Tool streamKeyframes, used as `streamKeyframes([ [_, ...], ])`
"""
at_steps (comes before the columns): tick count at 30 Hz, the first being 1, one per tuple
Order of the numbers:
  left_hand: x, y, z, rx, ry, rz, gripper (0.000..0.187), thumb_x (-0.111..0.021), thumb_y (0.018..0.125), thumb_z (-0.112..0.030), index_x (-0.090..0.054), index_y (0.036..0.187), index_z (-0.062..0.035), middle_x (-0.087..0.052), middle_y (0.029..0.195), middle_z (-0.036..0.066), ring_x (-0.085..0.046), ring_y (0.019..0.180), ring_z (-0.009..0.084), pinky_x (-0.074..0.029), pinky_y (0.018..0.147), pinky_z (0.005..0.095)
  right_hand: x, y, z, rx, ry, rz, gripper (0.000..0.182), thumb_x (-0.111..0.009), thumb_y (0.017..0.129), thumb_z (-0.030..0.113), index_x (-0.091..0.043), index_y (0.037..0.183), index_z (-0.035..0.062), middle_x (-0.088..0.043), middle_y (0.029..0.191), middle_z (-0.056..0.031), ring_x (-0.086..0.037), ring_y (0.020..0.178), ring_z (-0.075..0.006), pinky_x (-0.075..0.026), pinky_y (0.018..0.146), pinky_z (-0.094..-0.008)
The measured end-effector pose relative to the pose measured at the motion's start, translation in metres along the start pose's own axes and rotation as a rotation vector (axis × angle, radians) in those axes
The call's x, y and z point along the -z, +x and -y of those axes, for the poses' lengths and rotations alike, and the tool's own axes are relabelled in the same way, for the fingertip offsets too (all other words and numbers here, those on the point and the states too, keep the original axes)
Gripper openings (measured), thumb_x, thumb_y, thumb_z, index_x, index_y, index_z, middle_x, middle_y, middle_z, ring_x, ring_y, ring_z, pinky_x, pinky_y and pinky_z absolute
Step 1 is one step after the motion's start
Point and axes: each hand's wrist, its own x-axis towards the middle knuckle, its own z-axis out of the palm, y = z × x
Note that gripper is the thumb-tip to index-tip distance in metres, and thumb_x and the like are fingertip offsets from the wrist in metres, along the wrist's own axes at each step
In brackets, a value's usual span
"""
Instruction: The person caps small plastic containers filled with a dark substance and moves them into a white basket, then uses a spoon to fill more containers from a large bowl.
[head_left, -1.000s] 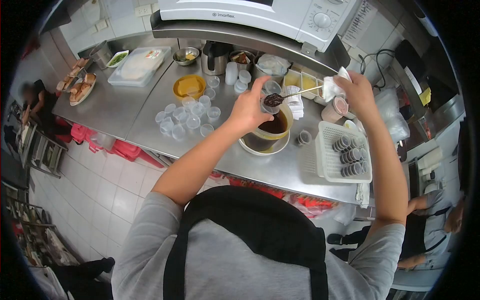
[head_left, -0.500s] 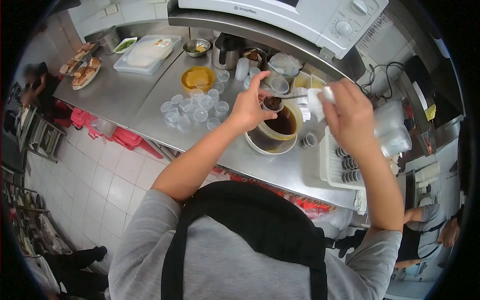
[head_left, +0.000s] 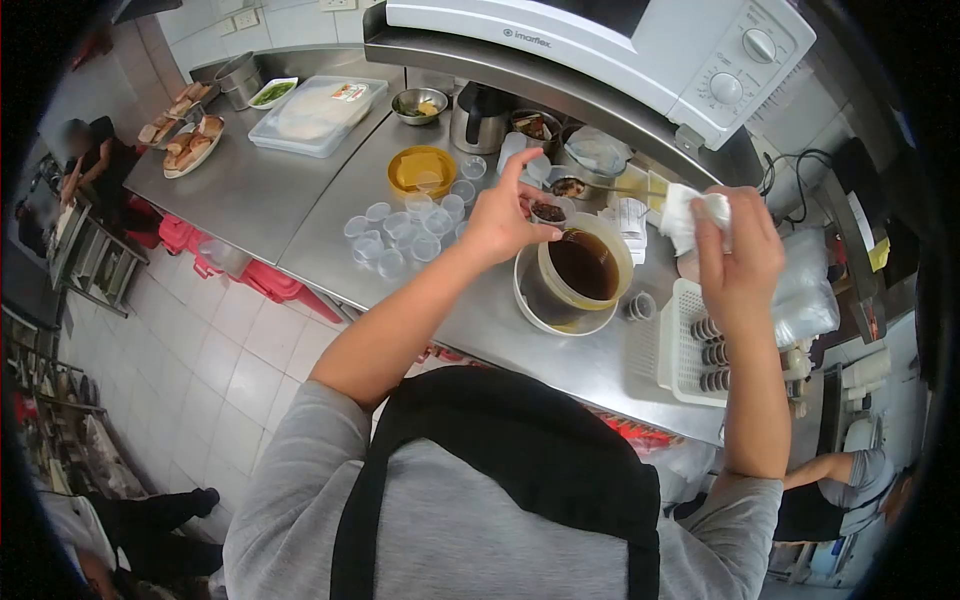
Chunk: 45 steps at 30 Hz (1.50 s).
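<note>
My left hand (head_left: 503, 218) is closed around the rim of a small clear plastic cup (head_left: 552, 212) with dark, chunky contents. The cup hangs over the near-left edge of a round tub (head_left: 622, 262) of dark brown liquid, which stands in a white bowl (head_left: 557, 328). In my right hand (head_left: 743, 250) is the handle of a metal ladle (head_left: 625, 188), its grip wrapped in white paper or cloth (head_left: 680, 215). The ladle's bowl end is just beyond the cup, with brownish bits at it. Several clear cups (head_left: 425, 246) stand to the left.
A white basket (head_left: 682, 335) of filled small cups sits on the right, with stacked cups (head_left: 640, 306) beside it. A yellow bowl (head_left: 408, 190), steel jug (head_left: 478, 118) and lidded box (head_left: 318, 112) stand farther back. A microwave (head_left: 620, 45) overhangs the counter. Other people are at the sides.
The ladle has moved from over the cup to just beyond it, with my right hand drawn slightly right. My left hand still holds the cup. The whole view has shifted a little.
</note>
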Motion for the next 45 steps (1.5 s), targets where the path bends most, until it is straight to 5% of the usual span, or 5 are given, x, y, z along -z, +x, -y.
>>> streamKeyframes([
  [13, -0.030, 0.060, 0.151, 0.050, 0.654, 0.109, 0.084, -0.077, 0.060, -0.010, -0.034, 0.132, -0.0130, -0.059, 0.107, 0.024, -0.058, 0.099, 0.0415, -0.047, 0.087, 0.0468, -0.004, -0.054, -0.031, -0.193, -0.141, 0.229, 0.013, -0.064, 0.078, 0.001, -0.056, 0.088, -0.0005, -0.055, 0.080, -0.0166, -0.056, 0.068, -0.0357, -0.045, 0.059, -0.0404],
  [20, -0.026, 0.099, 0.153, -0.132, 0.756, 0.018, 0.067, -0.075, 0.071, -0.027, -0.041, 0.125, -0.0081, -0.056, 0.112, 0.024, -0.059, 0.099, 0.0391, -0.049, 0.083, 0.0461, -0.031, -0.074, -0.039, -0.250, -0.099, 0.360, 0.017, -0.066, 0.075, 0.003, -0.057, 0.089, 0.0009, -0.055, 0.080, -0.0139, -0.057, 0.069, -0.0331, -0.046, 0.059, -0.0402],
  [24, 0.013, 0.150, 0.176, 0.144, 1.037, 0.024, 0.049, -0.067, 0.078, -0.039, -0.054, 0.115, -0.0102, -0.065, 0.097, 0.016, -0.064, 0.091, 0.0330, -0.052, 0.075, 0.0434, -0.040, -0.080, -0.040, -0.217, -0.129, 0.382, 0.022, -0.067, 0.071, 0.003, -0.057, 0.091, 0.0014, -0.055, 0.084, -0.0128, -0.057, 0.074, -0.0315, -0.047, 0.062, -0.0395],
  [29, 0.016, 0.171, 0.204, 0.179, 1.220, 0.182, 0.024, -0.059, 0.082, -0.025, -0.065, 0.098, -0.0083, -0.068, 0.094, 0.016, -0.066, 0.089, 0.0312, -0.054, 0.073, 0.0413, -0.061, -0.090, -0.041, -0.177, -0.145, 0.399, 0.026, -0.067, 0.068, 0.005, -0.057, 0.092, 0.0025, -0.054, 0.086, -0.0109, -0.057, 0.078, -0.0294, -0.048, 0.065, -0.0387],
  [45, 0.045, 0.028, 0.121, 0.223, -0.385, -0.033, 0.007, -0.058, 0.083, -0.004, -0.059, 0.090, -0.0034, -0.064, 0.080, 0.003, -0.062, 0.075, 0.0111, -0.048, 0.069, 0.0234, -0.097, -0.096, -0.065, -0.699, 0.064, 0.433, 0.025, -0.063, 0.080, 0.019, -0.057, 0.081, -0.0051, -0.061, 0.081, -0.0265, -0.059, 0.074, -0.0434, -0.046, 0.067, -0.0477],
])
